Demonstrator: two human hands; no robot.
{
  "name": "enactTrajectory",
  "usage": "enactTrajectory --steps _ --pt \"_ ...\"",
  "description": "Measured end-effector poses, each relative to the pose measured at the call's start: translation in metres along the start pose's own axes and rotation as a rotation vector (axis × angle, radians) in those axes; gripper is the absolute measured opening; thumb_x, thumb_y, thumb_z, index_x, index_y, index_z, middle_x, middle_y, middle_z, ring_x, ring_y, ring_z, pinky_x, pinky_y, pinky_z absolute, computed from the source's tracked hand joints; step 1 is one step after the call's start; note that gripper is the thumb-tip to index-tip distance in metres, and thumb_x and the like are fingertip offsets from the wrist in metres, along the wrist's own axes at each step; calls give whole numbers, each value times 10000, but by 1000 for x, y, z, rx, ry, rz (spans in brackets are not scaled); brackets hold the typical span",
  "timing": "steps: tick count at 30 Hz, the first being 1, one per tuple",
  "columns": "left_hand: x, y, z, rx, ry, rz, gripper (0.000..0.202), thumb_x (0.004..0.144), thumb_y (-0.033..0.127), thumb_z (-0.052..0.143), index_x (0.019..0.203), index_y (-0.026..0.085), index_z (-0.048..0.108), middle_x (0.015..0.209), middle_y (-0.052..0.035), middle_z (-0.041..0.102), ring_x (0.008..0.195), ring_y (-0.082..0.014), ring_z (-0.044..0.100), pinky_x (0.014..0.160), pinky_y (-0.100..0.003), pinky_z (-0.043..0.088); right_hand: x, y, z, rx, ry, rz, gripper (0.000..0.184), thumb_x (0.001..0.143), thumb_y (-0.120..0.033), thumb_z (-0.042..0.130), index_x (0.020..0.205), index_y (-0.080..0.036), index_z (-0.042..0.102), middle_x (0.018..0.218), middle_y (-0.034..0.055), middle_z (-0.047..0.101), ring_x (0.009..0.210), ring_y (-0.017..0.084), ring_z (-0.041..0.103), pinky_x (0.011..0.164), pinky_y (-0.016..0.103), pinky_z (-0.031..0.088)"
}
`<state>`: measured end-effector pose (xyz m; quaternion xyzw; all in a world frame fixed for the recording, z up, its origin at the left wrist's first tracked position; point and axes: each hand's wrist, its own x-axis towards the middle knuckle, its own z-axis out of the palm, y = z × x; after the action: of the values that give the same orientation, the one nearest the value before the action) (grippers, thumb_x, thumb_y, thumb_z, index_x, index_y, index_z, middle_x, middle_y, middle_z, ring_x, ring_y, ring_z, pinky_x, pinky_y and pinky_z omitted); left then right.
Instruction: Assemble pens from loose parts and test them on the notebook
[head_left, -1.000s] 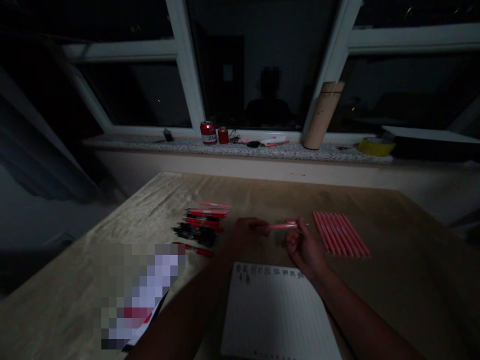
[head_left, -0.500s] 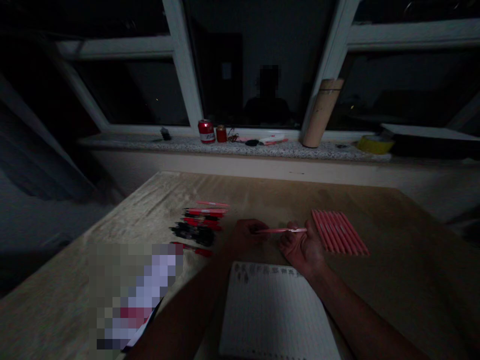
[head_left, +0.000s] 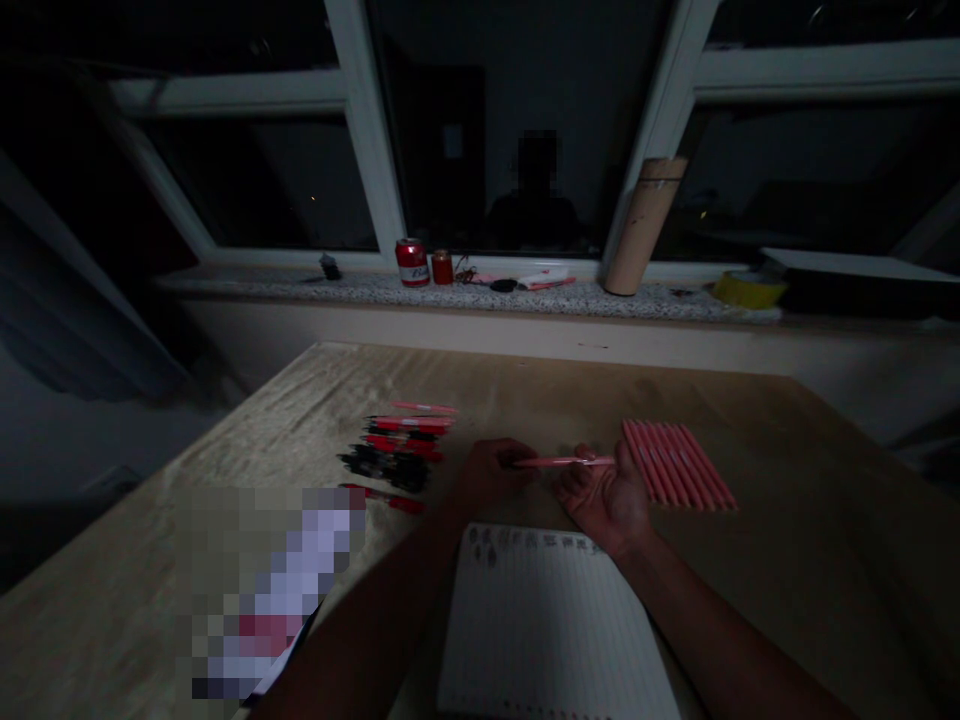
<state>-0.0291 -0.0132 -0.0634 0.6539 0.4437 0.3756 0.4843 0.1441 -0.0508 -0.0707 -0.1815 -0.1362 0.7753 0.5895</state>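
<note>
A pink pencil (head_left: 551, 462) lies level between my two hands above the table. Its left end is pinched in the fingers of my left hand (head_left: 501, 468), which hides that tip. My right hand (head_left: 606, 492), palm turned up, grips the other end with thumb and fingers. Close beside the right hand, a row of pink pencils (head_left: 679, 465) lies side by side. Below both hands sits a lined spiral notebook (head_left: 555, 625) with dark scribbled marks along its top edge.
Left of my left hand are black pens (head_left: 386, 466), red pens (head_left: 397, 502) and pink ones in a loose pile. A blurred-out item (head_left: 292, 590) lies at the table's left front. Red cans (head_left: 412, 262), a tall cylinder (head_left: 646, 225) and yellow tape (head_left: 750, 290) stand on the windowsill.
Both hands keep their hold on the pencil, almost in the same place. The fingers of my right hand have shifted very slightly to the left.
</note>
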Motion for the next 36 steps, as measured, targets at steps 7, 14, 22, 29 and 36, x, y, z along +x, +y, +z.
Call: enactTrajectory --steps 7,14,22,29,36 --pt "1 -2 0 -18 -12 -4 195 595 163 681 784 113 671 738 -36 676 689 -140 600 638 -234 445 0 -1 0 -25 7 3 461 796 -635 418 655 -212 536 483 -26 525 476 135 490 562 301 418" --pt "0 -1 0 -29 -14 -18 191 602 196 685 774 112 671 719 -37 674 672 -140 596 628 -237 440 0 -1 3 3 7 -3 482 846 -597 365 630 -201 533 417 -34 463 425 120 438 527 280 397" --pt "0 0 -1 -34 -17 8 180 595 197 672 756 115 673 700 -32 665 653 -132 581 620 -232 433 -1 -2 4 22 -16 -5 500 855 -592 346 627 -195 545 418 -23 467 425 125 429 518 283 394" --pt "2 -4 1 -47 12 -6 210 580 225 683 752 107 663 688 -26 656 646 -128 571 614 -227 432 -1 -2 2 -8 -5 16 487 825 -614 392 656 -193 570 465 -7 534 462 136 493 536 291 417" --pt "4 -10 -1 -55 44 28 202 608 241 675 759 110 646 688 -22 644 643 -119 564 604 -218 426 10 -11 -5 -273 126 -160 405 766 -582 521 707 -188 590 455 -28 530 418 127 481 467 274 410"
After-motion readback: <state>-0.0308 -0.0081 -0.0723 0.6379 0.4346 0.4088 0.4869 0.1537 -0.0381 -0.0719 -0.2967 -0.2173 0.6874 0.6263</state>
